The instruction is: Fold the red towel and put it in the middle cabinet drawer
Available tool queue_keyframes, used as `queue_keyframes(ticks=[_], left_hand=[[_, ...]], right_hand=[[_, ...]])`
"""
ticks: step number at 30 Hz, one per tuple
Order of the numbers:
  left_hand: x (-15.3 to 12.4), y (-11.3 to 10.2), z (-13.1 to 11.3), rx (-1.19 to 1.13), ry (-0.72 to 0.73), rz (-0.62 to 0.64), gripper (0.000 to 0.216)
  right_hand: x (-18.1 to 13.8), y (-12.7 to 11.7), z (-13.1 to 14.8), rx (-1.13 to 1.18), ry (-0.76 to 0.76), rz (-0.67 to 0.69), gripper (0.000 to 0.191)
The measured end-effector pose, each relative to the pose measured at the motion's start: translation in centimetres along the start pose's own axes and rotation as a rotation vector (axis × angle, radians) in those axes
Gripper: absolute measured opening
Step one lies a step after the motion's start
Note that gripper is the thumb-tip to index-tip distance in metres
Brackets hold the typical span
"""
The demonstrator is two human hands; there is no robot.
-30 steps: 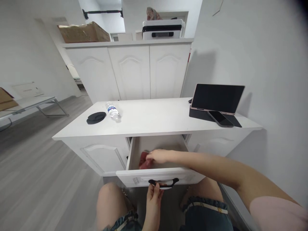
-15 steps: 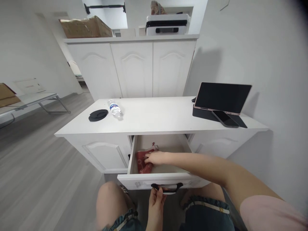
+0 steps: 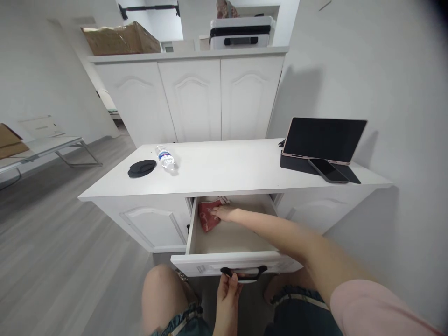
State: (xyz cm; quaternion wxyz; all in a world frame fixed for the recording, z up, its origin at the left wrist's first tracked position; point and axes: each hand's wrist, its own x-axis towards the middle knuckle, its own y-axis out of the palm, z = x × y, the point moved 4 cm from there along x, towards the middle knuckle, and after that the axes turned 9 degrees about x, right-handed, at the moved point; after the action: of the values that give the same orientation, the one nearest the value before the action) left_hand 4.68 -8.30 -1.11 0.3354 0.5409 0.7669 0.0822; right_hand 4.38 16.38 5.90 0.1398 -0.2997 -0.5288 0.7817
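Note:
Inside the pulled-out white drawer (image 3: 241, 238), a red patterned cloth pouch (image 3: 207, 219) lies against the back left corner. My right hand (image 3: 224, 213) reaches in from the right, its fingers stretched out and resting on the pouch's right part. Below the drawer front, my left hand (image 3: 228, 290) has its fingers closed around the left end of the black drawer handle (image 3: 247, 276). Some of the left fingertips are hidden behind the handle.
On the white desktop (image 3: 224, 172) are a black round flat item (image 3: 142, 168), a plastic bottle (image 3: 165, 158), a tablet (image 3: 324, 140) and a phone (image 3: 328, 171). A cardboard box (image 3: 122, 39) and a suitcase (image 3: 241, 35) sit on the cabinet behind.
My right hand and the red pouch have moved deeper into the drawer, toward its back left. The pouch lies flatter. My left hand stays on the handle, and the drawer has hardly moved.

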Motion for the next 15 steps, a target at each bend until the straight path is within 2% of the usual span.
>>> queue_keyframes(ticks=[7,15], left_hand=[[0.1,-0.2,0.1,0.003,-0.003,-0.027,0.031],[-0.1,-0.1,-0.1,0.035,0.015,-0.018,0.031]], right_hand=[[-1.0,-0.7,-2.8,-0.011,0.186,-0.05,0.053],[-3.3,-1.0,-5.6,-0.031,0.31,-0.022,0.059]])
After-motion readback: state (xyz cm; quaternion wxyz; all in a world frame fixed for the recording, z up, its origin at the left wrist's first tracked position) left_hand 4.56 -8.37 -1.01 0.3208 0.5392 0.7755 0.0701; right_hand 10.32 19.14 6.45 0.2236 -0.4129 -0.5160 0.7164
